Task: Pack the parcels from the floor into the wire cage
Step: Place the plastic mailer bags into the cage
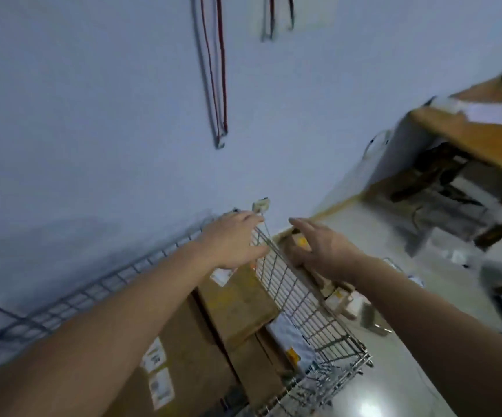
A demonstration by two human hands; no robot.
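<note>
Reaching forward over the wire cage point(300, 299), both bare arms stretch out with palms turned toward each other. The left hand point(231, 240) hovers above the cage's far corner, fingers point(251, 219) straight and loosely spread, holding nothing. The right hand point(319, 245) hangs just outside the cage's right wall, fingers straight and close together, also holding nothing. Inside the cage lie at least three brown cardboard parcels point(237, 302) and one white bagged parcel point(291, 341). More parcels point(338, 297) sit on the floor point(394, 371) beside the cage; blur prevents a count. One wooden bench point(478, 136) stands at right.
</note>
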